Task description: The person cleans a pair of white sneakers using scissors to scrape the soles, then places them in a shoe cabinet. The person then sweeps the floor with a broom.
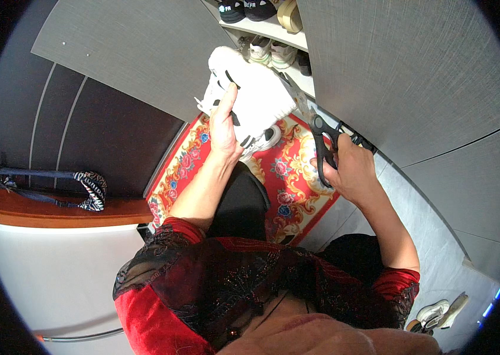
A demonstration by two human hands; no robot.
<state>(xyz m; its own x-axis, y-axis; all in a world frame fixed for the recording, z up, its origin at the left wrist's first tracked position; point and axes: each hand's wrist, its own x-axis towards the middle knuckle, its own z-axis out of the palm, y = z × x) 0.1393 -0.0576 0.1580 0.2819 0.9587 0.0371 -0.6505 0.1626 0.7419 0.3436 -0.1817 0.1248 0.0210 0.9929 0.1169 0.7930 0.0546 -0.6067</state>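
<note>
My left hand (pixel 225 126) grips a white sneaker (pixel 261 95) with black marks, held up in bright light that washes out its detail. Black-handled scissors (pixel 321 133) are in my right hand (pixel 352 171), with fingers through the handle loops. Their metal blades reach towards the sneaker's right end; glare hides whether they touch it. Beneath the held sneaker, another white shoe (pixel 267 140) rests on the red floral rug (pixel 289 177).
Ahead stands a shoe cabinet with grey doors (pixel 409 66) and shelves (pixel 272 31) holding several shoes. A patterned strap (pixel 92 191) lies on the brown ledge (pixel 63 217) at left. More shoes (pixel 434 313) are on the tiled floor at lower right.
</note>
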